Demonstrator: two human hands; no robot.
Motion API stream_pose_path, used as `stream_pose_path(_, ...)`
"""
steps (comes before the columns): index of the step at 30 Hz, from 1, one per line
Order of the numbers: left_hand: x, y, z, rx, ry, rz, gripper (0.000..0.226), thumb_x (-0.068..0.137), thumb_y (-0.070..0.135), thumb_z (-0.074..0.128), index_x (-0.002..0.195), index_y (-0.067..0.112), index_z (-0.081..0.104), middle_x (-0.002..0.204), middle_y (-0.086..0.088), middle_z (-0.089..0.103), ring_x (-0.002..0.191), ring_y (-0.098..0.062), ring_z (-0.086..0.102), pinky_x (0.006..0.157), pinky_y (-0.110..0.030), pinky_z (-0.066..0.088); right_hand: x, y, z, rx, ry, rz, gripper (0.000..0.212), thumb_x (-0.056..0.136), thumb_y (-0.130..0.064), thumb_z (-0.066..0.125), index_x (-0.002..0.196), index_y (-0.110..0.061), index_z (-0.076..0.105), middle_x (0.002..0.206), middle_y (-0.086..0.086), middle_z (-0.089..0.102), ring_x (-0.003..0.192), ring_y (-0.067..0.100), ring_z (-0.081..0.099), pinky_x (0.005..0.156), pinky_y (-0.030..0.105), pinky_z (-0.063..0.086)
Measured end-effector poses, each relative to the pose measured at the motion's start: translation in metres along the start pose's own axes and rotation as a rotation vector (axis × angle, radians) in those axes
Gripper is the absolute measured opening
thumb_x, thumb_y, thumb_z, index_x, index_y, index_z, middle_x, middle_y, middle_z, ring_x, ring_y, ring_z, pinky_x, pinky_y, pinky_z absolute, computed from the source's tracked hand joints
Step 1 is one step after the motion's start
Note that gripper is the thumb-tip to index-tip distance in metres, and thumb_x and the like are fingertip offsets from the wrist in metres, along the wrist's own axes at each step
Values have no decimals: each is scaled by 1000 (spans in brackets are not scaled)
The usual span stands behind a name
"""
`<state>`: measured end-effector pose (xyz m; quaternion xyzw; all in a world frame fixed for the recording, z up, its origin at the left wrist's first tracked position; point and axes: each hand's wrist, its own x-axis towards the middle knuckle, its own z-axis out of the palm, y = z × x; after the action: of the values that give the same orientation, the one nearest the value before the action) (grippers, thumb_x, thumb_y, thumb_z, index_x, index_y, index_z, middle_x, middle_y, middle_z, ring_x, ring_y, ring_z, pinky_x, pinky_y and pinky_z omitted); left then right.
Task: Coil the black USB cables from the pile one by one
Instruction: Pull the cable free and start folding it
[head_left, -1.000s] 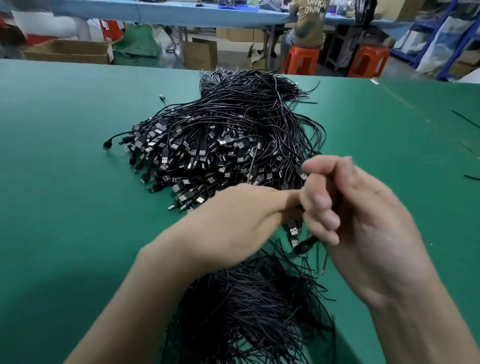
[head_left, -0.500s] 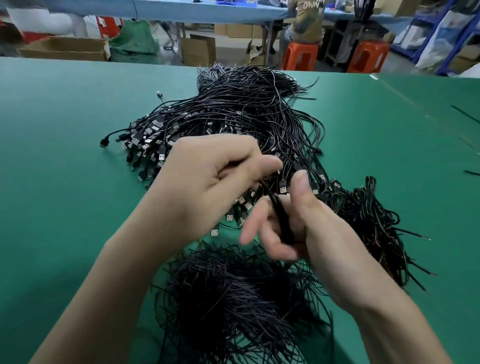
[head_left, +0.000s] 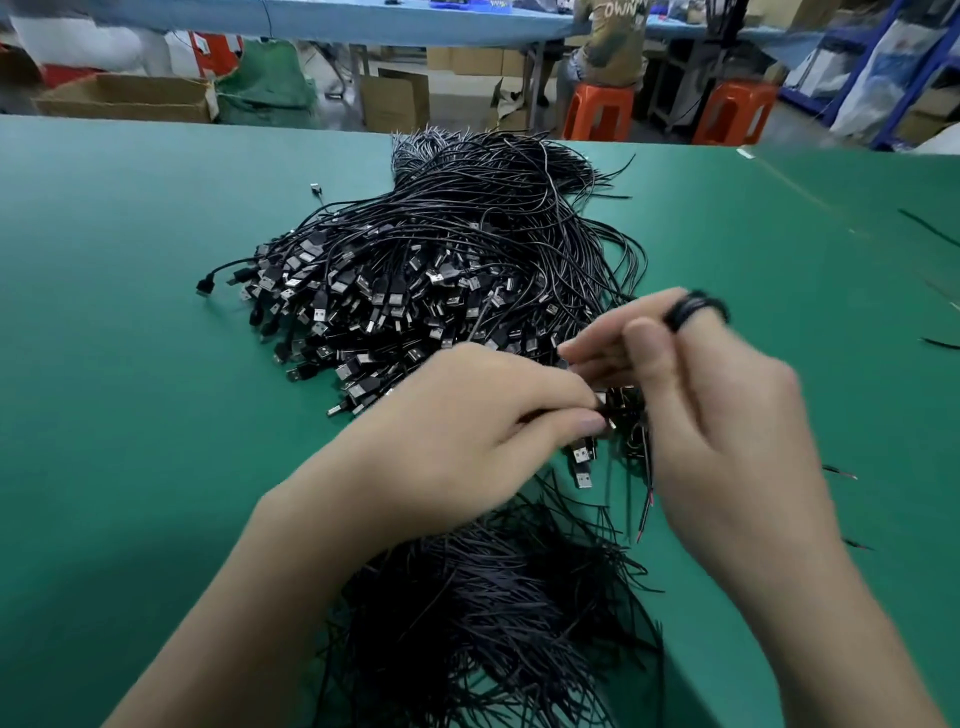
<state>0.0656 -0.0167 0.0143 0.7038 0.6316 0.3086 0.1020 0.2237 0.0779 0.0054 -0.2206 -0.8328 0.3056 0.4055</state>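
Head camera looks down on a green table (head_left: 130, 364) where a big pile of black USB cables (head_left: 415, 270) lies in the middle, the metal plugs turned toward the person and the thin tails spreading to the far edge. Nearer to the person lies a second heap (head_left: 509, 623) of thin black wire ends, partly under the left forearm.

Both hands are just in front of the pile, close together. The left hand (head_left: 483, 415) pinches one black USB cable (head_left: 602, 415) between thumb and forefinger, with the other fingers curled under. Two USB plugs (head_left: 583, 460) hang just below these fingertips. The right hand (head_left: 717, 415) is blurred; its forefinger is raised and several black loops, the coil (head_left: 698, 312), sit around it. The thumb stands up beside this finger, a little apart from it, and the other fingers stretch toward the left hand. I cannot tell whether the thumb presses on the loops.

A single small plug (head_left: 314, 188) lies alone to the left of the pile, and some short wire pieces (head_left: 930, 228) lie on the right part of the table. Behind the table stand two orange stools (head_left: 597, 111), cardboard boxes (head_left: 124, 98) and a seated person (head_left: 613, 47).
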Motion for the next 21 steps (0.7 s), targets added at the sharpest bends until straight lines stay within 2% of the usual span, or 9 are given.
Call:
stream_pose_path(2,-2,-2,-10,-1,125,42,22,97,35,64,77,28,70,60,22,50,60,2,51,60,-9,32,-2,2,5,-152,-124,72,38,107,-41,37,84,-24,62,69,-13,65,65,5,62,58,19,45)
stream_pose_path(3,-4,-4,-14,-10,189,59,23,96,36,68,77,23,72,59,22,49,58,2,49,59,-8,31,-3,3,8,-92,-219,142,44,106,-45,35,78,-25,61,62,-13,61,56,6,56,53,19,40)
stream_pose_path(6,-5,-15,-19,-108,334,58,33,97,37,65,74,14,69,60,8,54,57,-7,46,57,-14,33,-2,-3,13,463,-517,338,54,104,-49,31,78,-21,69,55,-9,43,51,7,37,52,17,30)
stream_pose_path(10,-3,-13,-10,-235,359,28,30,106,27,54,89,11,73,76,5,62,73,-7,57,69,-17,40,-4,-13,13,1025,-718,337,36,104,-33,40,100,-12,70,61,-6,39,55,11,29,53,24,26)
stream_pose_path(14,0,-2,1,-514,139,-88,33,108,16,42,126,17,71,113,7,74,109,-10,68,97,-25,52,-1,-19,15,1350,-518,258,29,104,-25,45,101,-11,70,61,-8,49,52,8,33,49,19,33)
stream_pose_path(15,0,-2,5,-544,90,-123,33,108,15,42,123,22,70,114,-2,75,109,-19,70,101,-38,54,0,-19,16,1352,-410,259,29,103,-25,46,100,-13,71,61,-9,51,52,6,36,49,17,35)
stream_pose_path(17,-1,0,7,-479,-12,-166,32,108,22,39,110,30,70,103,-20,72,94,-40,68,89,-59,54,2,-16,17,1259,-177,282,30,102,-26,47,99,-17,75,62,-9,51,52,4,40,50,16,38)
stream_pose_path(19,-2,-1,9,-356,-112,-188,29,111,25,41,107,31,69,83,-13,68,72,-32,61,72,-51,53,2,-8,18,1059,25,275,33,105,-25,44,98,-21,76,64,-7,52,55,6,41,52,17,39)
stream_pose_path(21,-3,0,9,-279,-158,-194,24,109,22,47,103,29,69,67,11,54,60,-2,48,62,-31,45,1,-1,18,765,143,221,33,109,-23,40,100,-21,71,71,-7,59,60,9,46,56,19,42)
